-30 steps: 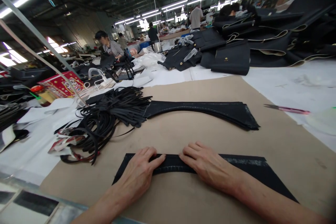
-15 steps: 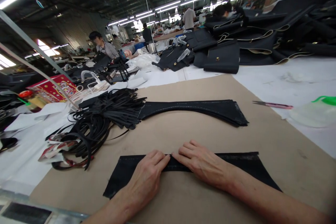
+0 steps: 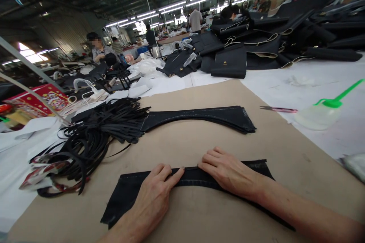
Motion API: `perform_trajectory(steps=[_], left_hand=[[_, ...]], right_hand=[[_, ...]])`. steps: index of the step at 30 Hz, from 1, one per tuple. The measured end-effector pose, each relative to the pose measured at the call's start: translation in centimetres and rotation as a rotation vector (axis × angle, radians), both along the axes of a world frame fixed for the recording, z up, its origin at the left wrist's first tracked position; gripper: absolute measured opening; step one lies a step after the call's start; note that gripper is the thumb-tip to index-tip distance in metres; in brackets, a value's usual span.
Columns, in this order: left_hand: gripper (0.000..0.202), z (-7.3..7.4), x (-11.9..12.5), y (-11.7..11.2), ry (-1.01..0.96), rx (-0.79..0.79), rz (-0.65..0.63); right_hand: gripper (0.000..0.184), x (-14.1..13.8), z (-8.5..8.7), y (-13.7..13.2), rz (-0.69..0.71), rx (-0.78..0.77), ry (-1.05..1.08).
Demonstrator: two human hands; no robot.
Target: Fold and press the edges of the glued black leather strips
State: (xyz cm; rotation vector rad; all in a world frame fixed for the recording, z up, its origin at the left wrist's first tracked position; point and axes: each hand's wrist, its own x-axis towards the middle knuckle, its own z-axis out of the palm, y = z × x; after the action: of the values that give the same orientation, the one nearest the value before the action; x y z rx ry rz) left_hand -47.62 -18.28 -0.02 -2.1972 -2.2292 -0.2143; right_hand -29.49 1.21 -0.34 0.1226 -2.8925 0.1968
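Observation:
A curved black panel of leather-like material lies on the brown board in front of me, its straight edge away from me. My left hand grips that far edge left of the middle, fingers curled over it, thumb and forefinger a little apart. Farther right, my right hand holds the same edge, fingers bunched together over it and thumb on the near side. A narrow strip along the edge shows between the hands. Beyond them lies a stack of similar curved black panels, its left end touching black strips.
The brown board rests on a white-covered table. At right lie pointed snips beside a translucent bottle with a green spout. Black bags are heaped at the back. A person is at work at far left.
My right hand has slid right along the panel's edge, widening the gap between my hands. The view has shifted right, bringing the bottle's spout fully into sight.

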Motion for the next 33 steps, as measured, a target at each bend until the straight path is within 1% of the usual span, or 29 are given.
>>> perform_trajectory(steps=[5, 9, 12, 15, 17, 19, 22, 24, 28, 33], left_hand=[[0.058, 0.2, 0.3, 0.3, 0.1, -0.01, -0.013], [0.056, 0.4, 0.7, 0.8, 0.13, 0.011, -0.012], [0.051, 1.0, 1.3, 1.4, 0.078, 0.035, -0.013], [0.043, 1.5, 2.4, 2.4, -0.046, 0.041, -0.022], [0.043, 1.2, 3.2, 3.0, -0.132, 0.051, -0.034], [0.047, 0.5, 4.0, 3.4, -0.174, 0.069, -0.034], [0.053, -0.6, 4.4, 3.5, -0.175, 0.09, -0.025], [0.057, -1.0, 4.4, 3.4, -0.168, 0.086, -0.018], [0.061, -1.1, 4.3, 3.2, -0.157, 0.071, -0.016], [0.056, -0.8, 4.6, 3.6, -0.124, 0.028, -0.022]], right_hand=[[0.017, 0.5, 0.2, -0.2, 0.028, 0.041, -0.012], [0.018, 0.8, 0.3, -0.4, 0.023, 0.055, -0.014], [0.02, 1.0, 0.2, -0.4, 0.018, 0.062, -0.015], [0.022, 1.1, 0.2, -0.4, 0.013, 0.081, -0.014], [0.02, 1.2, 0.3, -0.5, 0.005, 0.095, -0.01], [0.019, 1.2, 0.4, -0.6, -0.003, 0.106, -0.007], [0.015, 1.4, 0.6, -0.6, 0.001, 0.114, 0.001], [0.016, 1.6, 0.6, -0.4, 0.009, 0.096, 0.013], [0.03, 2.6, 0.4, 0.6, -0.027, 0.04, 0.08], [0.02, 4.5, 0.1, 1.9, -0.084, 0.012, 0.018]])
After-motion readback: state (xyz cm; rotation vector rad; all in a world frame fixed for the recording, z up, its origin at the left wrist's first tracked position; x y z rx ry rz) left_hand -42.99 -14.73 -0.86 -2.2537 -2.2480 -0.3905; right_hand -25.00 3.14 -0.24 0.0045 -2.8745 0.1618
